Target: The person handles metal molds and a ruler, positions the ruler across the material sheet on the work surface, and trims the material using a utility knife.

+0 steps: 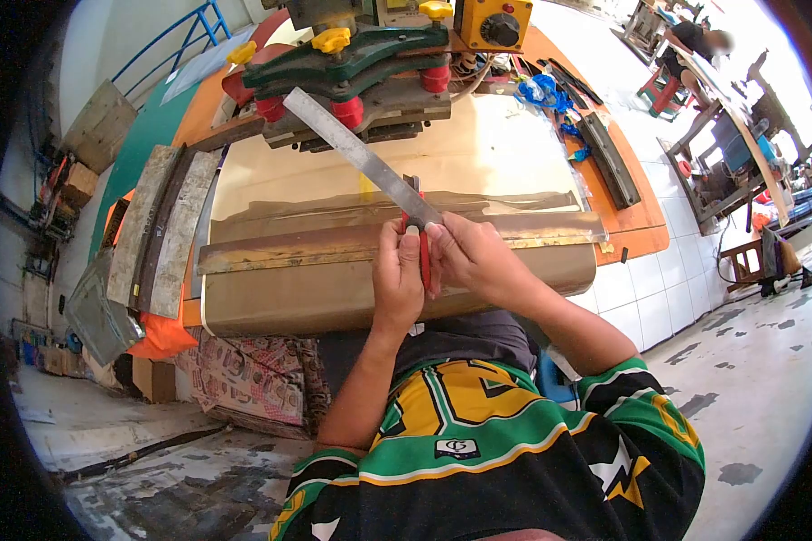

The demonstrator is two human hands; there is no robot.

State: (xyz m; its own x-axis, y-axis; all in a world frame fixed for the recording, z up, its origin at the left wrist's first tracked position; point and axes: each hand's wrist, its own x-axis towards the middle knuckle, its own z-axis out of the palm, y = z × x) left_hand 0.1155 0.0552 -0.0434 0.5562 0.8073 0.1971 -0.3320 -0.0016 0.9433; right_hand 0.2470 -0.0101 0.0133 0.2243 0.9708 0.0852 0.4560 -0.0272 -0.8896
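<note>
My left hand point(398, 275) is closed around red-handled pliers point(425, 260), whose dark jaws point away from me, partly behind the strip. Between the thumb and fingers of my right hand point(475, 259) is the near end of a long, flat metal strip point(356, 155). The strip slants up and to the left, its far end in front of the press. Both hands are close together, above a long brown-edged bar point(307, 248) lying across a sheet-covered table point(271, 180). Fingers hide part of the pliers and the strip's near end.
A green press point(361, 59) with yellow knobs stands at the back, beside a yellow control box point(494, 24). Metal bars point(144, 230) lie at the left, and a dark bar point(608, 160) at the right. Another person point(692, 41) sits far right.
</note>
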